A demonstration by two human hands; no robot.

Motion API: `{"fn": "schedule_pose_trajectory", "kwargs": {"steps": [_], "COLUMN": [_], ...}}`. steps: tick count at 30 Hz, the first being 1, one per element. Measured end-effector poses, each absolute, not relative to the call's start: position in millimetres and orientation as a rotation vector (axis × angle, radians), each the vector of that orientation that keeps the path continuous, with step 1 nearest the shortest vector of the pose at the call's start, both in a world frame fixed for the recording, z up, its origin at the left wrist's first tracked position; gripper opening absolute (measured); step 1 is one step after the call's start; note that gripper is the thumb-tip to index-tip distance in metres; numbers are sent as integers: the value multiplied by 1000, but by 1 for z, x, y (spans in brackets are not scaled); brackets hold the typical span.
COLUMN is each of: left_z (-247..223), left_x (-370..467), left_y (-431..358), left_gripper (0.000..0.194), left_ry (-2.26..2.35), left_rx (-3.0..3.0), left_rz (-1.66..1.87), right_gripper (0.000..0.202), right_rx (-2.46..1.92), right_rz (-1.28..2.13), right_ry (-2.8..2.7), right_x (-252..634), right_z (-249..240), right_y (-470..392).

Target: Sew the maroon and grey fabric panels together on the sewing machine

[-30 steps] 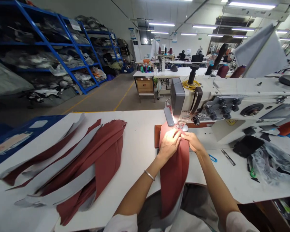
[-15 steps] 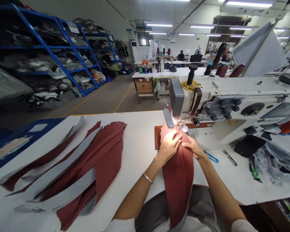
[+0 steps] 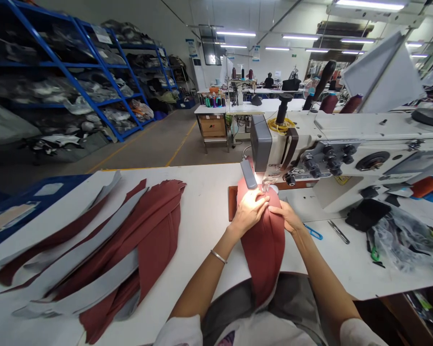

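With my right grip point(image 3: 287, 216) I pinch the red fabric point(image 3: 265, 245) by its edge; my left grip point(image 3: 250, 210) presses on it, whether closed I cannot tell. The fabric's near end hangs off the desk point(image 3: 205, 206) toward me. Loose pieces point(image 3: 159, 235) lie to my left; its far end reaches under the sewing machine point(image 3: 368, 127). Blue shelves point(image 3: 110, 102) stand beyond, left.

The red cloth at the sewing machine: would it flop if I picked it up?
Probably floppy: the red cloth droops past the front edge of the table. It's likely light for its size, since it looks thin.
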State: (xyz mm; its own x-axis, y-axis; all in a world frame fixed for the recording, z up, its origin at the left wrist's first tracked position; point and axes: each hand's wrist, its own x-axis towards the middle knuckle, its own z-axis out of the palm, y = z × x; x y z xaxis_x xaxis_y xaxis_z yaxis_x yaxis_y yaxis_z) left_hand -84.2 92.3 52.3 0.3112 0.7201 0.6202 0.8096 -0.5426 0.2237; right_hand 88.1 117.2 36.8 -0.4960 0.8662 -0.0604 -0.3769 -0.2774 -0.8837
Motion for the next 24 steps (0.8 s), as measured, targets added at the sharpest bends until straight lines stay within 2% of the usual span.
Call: {"fn": "schedule_pose_trajectory", "kwargs": {"steps": [6,10,14,16,18,21,24], "left_z": [52,35,-25,-65,-95,-101,-74], "left_x": [-84,-81,-67,-54,-41,-24,-17], "left_y": [104,85,7,-43,-88,-131,-145], "left_gripper": [30,37,66,70,65,57,60], "left_ry": [-1407,-1517,-2036,-2434,-2737,-2966,-2936], "left_rx": [-2404,-2273,-1831,-1740,-1845,-2012,-2103], "left_rz": [-1086,-1262,-1679,-1815,-2004,-2370,-2771], "right_gripper": [52,56,49,52,51,47,46], "right_rx": [-714,-784,-1118,-1212,-1304,-1248,-1121], "right_rz": [1912,1779,1485,1398,1433,1618,1815], "right_ry": [-1092,-1255,-1482,-1429,-1272,-1135,-1046], "right_x": [89,95,112,119,124,128,133], "right_z": [43,29,-30,-64,-85,-81,-56], "right_y": [123,101,35,-7,-46,-92,-119]}}
